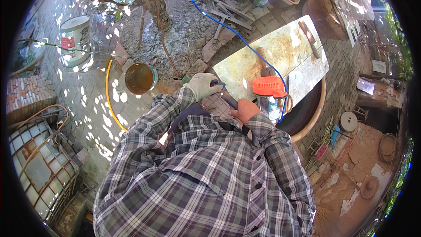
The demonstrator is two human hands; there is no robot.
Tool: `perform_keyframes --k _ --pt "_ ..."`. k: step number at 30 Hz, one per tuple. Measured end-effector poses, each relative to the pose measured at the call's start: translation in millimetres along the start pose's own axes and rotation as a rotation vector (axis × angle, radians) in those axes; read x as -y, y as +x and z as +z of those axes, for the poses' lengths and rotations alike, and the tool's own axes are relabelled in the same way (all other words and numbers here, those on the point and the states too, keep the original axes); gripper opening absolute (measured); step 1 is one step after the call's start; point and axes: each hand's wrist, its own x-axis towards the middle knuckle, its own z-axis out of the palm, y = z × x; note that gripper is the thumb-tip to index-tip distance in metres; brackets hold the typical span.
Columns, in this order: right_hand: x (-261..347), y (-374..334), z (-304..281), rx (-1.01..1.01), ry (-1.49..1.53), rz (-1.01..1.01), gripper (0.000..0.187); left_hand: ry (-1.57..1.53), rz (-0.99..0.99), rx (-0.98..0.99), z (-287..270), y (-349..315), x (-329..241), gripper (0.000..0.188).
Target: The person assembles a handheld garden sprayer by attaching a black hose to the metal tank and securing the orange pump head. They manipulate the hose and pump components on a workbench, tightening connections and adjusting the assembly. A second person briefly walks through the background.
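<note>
My left hand (204, 86), in a pale work glove, is in front of my chest with its fingers closed around a small dark thing with a bit of red. Its kind is hidden by the glove. My bare right hand (246, 111) is a little nearer and to the right, its fingers curled on a dark, rod-like handle (230, 100) that slants up toward the left hand. Whether both hands hold one tool, I cannot tell. Just right of my right hand stands a clear jar (271, 107) with an orange screw lid (268, 86).
A stained pale board (241, 72) lies across a large round vat (322, 105); a wooden-handled tool (309, 38) rests on it. A blue hose (228, 26) crosses the board. To the left are an open bucket (140, 79), a lidded bucket (75, 41) and a yellow hose (108, 94).
</note>
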Motion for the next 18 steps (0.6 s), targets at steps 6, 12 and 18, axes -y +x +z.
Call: perform_keyframes --k 6,12,18 --pt "-2.4 2.5 0.3 0.021 0.001 0.025 0.054 0.025 0.006 -0.002 -1.9 -0.7 -4.2 0.048" --pt "-0.8 -0.2 -0.9 0.033 0.008 0.035 0.053 0.015 -0.013 0.006 -5.1 0.3 -10.6 0.049" --pt "-2.6 1.5 3.0 0.009 0.003 0.021 0.053 0.033 -0.007 0.02 -4.4 0.7 -11.5 0.051"
